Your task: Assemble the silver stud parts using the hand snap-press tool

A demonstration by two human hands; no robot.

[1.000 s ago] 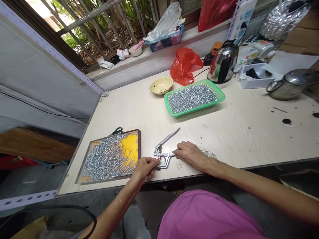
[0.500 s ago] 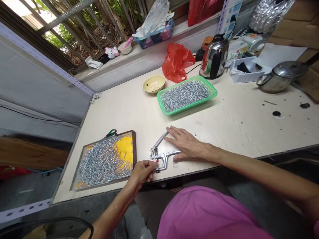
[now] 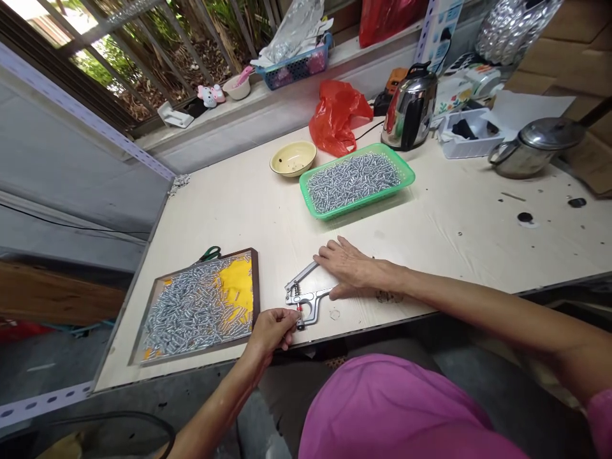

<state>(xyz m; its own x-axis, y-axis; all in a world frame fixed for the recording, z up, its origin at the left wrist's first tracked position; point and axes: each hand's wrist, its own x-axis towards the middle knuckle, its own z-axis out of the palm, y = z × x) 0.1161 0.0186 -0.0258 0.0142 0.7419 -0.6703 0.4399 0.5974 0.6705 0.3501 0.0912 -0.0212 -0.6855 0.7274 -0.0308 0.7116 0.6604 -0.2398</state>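
Fingers [image 3: 291,317] of the left hand [image 3: 271,329]: curled, tips pinched on the head of the pliers [image 3: 306,298]; whether a small piece sits between them is too small to tell.
Pliers: bright metal, lying flat near the front edge of the table [image 3: 454,236], handles spread and pointing away to the right.
Right hand [image 3: 351,268]: open, palm down, fingers laid over the far ends of both handles.
Change: one second ago this hand lay on the lower handle only and the upper handle stood free; half a second ago it had reached the upper handle, fingers spread wider. Left hand unchanged.
Near items: clear ring [image 3: 335,313] and loose bits [image 3: 389,296] beside the right wrist.
Left of the pliers: wooden tray [image 3: 256,280], yellow-lined, holding small metal pieces [image 3: 191,315]; green-handled scissors [image 3: 210,254] behind it.
Farther back: green basket [image 3: 406,172] of the same pieces, yellow bowl [image 3: 293,157], red bag [image 3: 337,115], steel kettle [image 3: 410,111], white box [image 3: 466,137], lidded pot [image 3: 535,150].
Surface: pale board, marked with dark spots at right.
Room: sill with blue basket [image 3: 294,64]; barred window [image 3: 157,44], greenery outside.
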